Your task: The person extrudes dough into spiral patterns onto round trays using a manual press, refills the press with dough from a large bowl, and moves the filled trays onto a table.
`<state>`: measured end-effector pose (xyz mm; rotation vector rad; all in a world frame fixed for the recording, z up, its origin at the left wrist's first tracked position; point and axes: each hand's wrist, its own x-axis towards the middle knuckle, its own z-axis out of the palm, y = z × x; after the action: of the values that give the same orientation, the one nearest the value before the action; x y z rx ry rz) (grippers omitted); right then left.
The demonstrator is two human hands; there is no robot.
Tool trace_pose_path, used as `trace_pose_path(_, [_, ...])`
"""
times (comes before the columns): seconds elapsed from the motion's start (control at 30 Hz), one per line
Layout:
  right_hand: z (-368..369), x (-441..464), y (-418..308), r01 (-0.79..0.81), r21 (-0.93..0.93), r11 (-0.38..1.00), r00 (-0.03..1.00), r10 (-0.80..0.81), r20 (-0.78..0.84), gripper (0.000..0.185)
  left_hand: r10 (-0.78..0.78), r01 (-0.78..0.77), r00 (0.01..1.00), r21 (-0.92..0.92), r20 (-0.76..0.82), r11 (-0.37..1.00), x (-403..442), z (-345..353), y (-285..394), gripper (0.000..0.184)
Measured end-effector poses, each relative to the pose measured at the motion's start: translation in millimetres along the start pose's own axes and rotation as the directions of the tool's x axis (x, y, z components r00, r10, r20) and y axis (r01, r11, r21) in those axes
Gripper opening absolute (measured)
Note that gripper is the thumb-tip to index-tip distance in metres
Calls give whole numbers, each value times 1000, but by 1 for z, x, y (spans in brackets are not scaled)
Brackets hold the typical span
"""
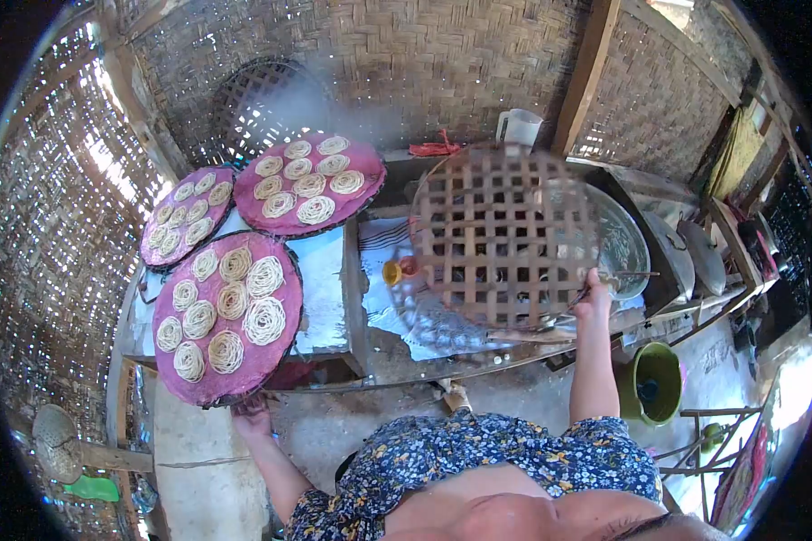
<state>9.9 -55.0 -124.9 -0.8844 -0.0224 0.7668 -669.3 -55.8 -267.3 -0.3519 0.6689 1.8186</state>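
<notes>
My right hand (594, 296) is closed on the rim of a round open-weave bamboo tray (505, 239), held up over the bench and slightly blurred. My left hand (251, 415) grips the near rim of a round tray lined in pink (271, 365), its fingers partly hidden beneath the edge. Several coiled nests of pale noodle-like strands (226, 352) lie on that tray. Behind it, a second pink tray (370, 171) and a third one (151, 243) carry similar nests. A small yellow cup (392, 273) sits left of the bamboo tray.
A wide metal basin (636, 261) stands behind the bamboo tray on the right. A white mug (520, 128) and a red cloth or bag (435, 145) are along the back. On the floor to the right is a green bucket (651, 383). Woven bamboo walls (406, 63) enclose the bench.
</notes>
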Motion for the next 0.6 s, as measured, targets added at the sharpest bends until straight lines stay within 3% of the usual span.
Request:
trace_pose_path(0.07, [4,5,-23,138,31,990,988,-140,68,20,-10,5,993,45,114,999,20,-30,19,27])
trace_pose_path(0.17, [31,-22,-62,460,69,885,871,-465,158,20,38,-37,999,-23,36,999,-9,-17,14,31])
trace_pose_path(0.2, [36,-28,-74,586,-41,809,803,-574,163,22,27,-23,984,-25,178,999,13,-51,19,36])
trace_pose_path(0.23, [44,-39,-83,689,-143,711,724,-660,201,24,-144,204,902,-107,407,973,50,-97,35,47])
trace_pose_path(0.27, [75,-86,-83,696,-174,697,718,-684,129,26,-41,68,993,-253,112,965,18,-71,22,45])
trace_pose_path(0.3, [61,-74,-85,757,-227,612,645,-755,116,23,-38,164,867,-214,496,963,37,-107,21,41])
trace_pose_path(0.33, [85,-113,-76,794,-456,402,508,-851,134,22,-48,72,977,-112,206,991,32,-99,16,33])
trace_pose_path(0.37, [79,-110,-69,790,-546,280,425,-891,159,27,-91,119,968,-108,232,987,19,-84,10,31])
trace_pose_path(0.4, [76,-114,-57,821,-556,131,314,-917,247,34,-91,99,953,-15,288,995,18,-84,8,26])
trace_pose_path(0.43, [70,-115,-51,669,-685,-288,34,-909,415,33,-101,105,942,7,320,994,42,-95,3,20])
trace_pose_path(0.47, [57,-102,-47,620,-574,-535,-148,-798,584,30,-7,12,985,-26,175,1000,46,-88,-10,16])
trace_pose_path(0.53, [43,-88,-25,653,-313,-689,-282,-605,744,18,7,-8,999,-10,-32,1000,40,-58,-24,14])
trace_pose_path(0.57, [46,-107,-9,650,-198,-734,-325,-504,800,14,-41,52,956,-33,290,998,71,-79,-30,14])
trace_pose_path(0.6, [37,-103,6,699,-153,-698,-301,-481,823,15,-26,19,959,26,282,999,76,-77,-38,17])
